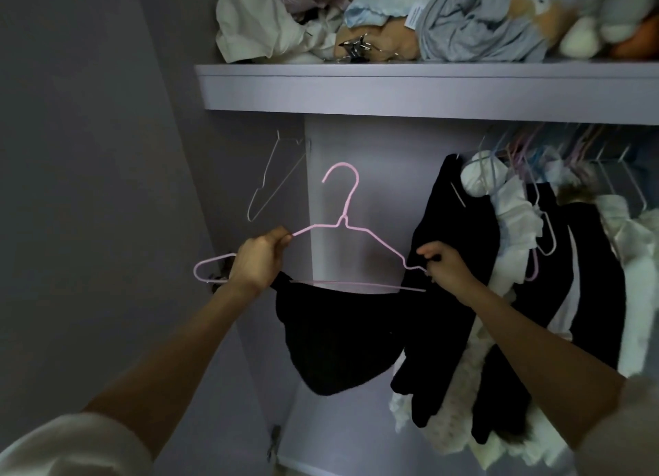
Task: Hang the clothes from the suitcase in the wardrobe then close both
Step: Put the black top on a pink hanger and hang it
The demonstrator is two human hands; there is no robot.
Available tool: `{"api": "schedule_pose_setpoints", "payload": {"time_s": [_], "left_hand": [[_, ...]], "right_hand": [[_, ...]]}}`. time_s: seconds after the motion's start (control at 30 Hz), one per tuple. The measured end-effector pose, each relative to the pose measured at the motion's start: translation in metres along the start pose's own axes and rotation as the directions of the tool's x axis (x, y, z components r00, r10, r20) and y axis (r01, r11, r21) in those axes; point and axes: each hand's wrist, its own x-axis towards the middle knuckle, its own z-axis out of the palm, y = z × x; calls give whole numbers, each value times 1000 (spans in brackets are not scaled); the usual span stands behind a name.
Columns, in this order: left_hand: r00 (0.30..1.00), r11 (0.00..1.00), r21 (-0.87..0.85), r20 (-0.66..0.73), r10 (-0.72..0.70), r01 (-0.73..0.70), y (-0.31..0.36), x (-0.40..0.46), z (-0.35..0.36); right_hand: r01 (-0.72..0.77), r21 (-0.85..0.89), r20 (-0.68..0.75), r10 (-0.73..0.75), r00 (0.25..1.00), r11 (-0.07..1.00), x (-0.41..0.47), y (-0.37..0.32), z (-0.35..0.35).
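Pink wire hanger [342,225] held up in front of the open wardrobe, hook upward. A black garment [338,340] drapes over its bottom bar and sags below. Left hand [258,261] grips the hanger's left shoulder, fingers curled round the wire. Right hand [445,265] pinches the right end. Hung clothes [535,261] crowd the rail at right; an empty hanger [271,179] hangs far left. Shelf [392,86] above carries heaped fabric.

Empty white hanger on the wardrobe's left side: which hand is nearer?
Left. The left hand grips the pink hanger just below the white hanger; the right hand is far to its right.
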Motion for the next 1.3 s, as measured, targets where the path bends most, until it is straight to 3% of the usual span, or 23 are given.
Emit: {"api": "schedule_pose_setpoints", "payload": {"time_s": [0.17,0.23,0.37,0.5,0.6,0.8,0.97,1.13,1.3], "left_hand": [[1000,1000,-26,24,-2,3,-2,-1,4],[1000,999,-46,19,-19,20,-3,-2,5],[1000,995,-103,-13,3,-4,-8,-6,8],[1000,990,-137,-8,-26,25,-11,-6,9],[999,982,-185,-23,-36,31,-12,-2,10],[996,980,-186,-30,-79,72,-7,10,18],[980,983,54,90,-178,174,5,16,32],[986,989,147,167,8,-33,45,30,42],[986,972,165,-3,168,-165,93,52,33]], "right_hand": [[187,-10,17,-187,982,982,2,-29,4],[254,-177,12,-256,967,951,-1,-40,-2],[207,-523,38,-220,975,827,-5,-39,-15],[251,-410,336,-111,935,877,-7,-16,-12],[257,-374,391,-100,915,891,-8,-3,-5],[322,-336,307,-220,926,885,-15,4,-8],[268,-283,190,-220,957,921,-26,12,-17],[28,-204,-26,-34,999,979,-24,14,-20],[-145,48,-165,151,975,988,-20,-3,-31]]}}
